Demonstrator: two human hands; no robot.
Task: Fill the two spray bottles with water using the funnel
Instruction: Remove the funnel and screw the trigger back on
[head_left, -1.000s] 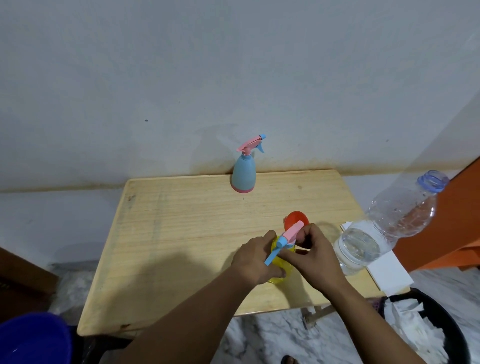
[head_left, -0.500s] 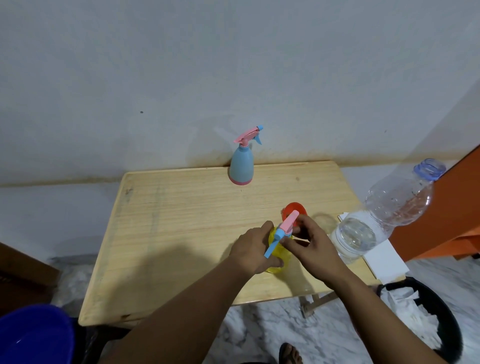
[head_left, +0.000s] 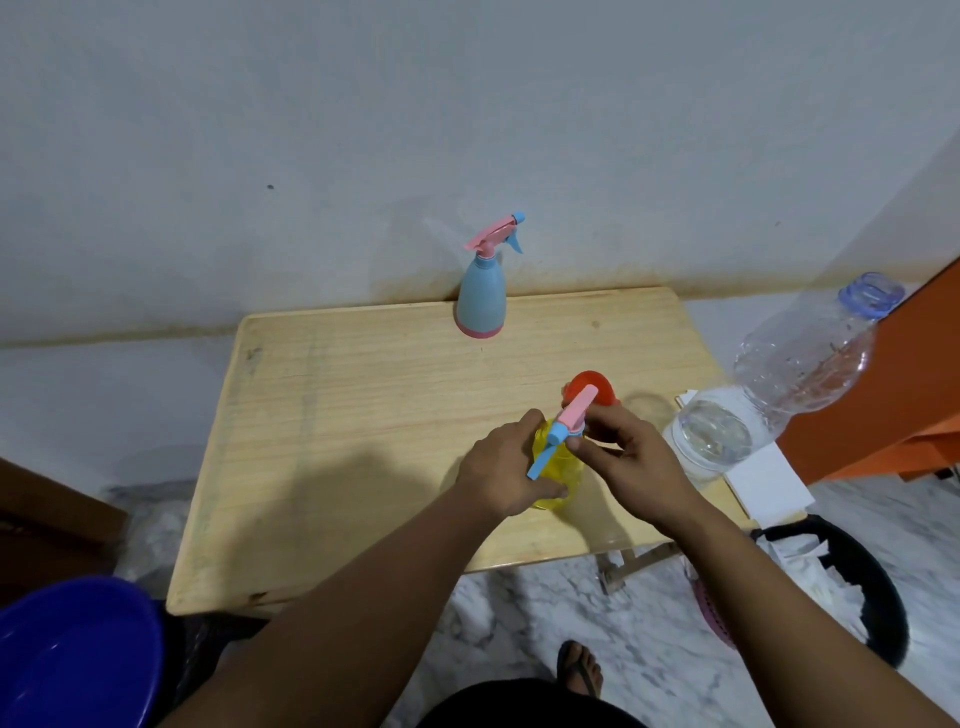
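The yellow spray bottle (head_left: 558, 467) stands upright on the wooden desk (head_left: 363, 415), near its front edge. The left hand (head_left: 506, 470) grips the bottle body, fingers curled round it. The right hand (head_left: 631, 462) pinches the pink-and-blue spray head (head_left: 563, 423) at the bottle neck; whether the head is fully seated cannot be determined. The red funnel (head_left: 592, 389) sits just behind the hands. The blue spray bottle (head_left: 481, 296) stands at the rear edge. The clear water bottle (head_left: 779, 379) stands at the right.
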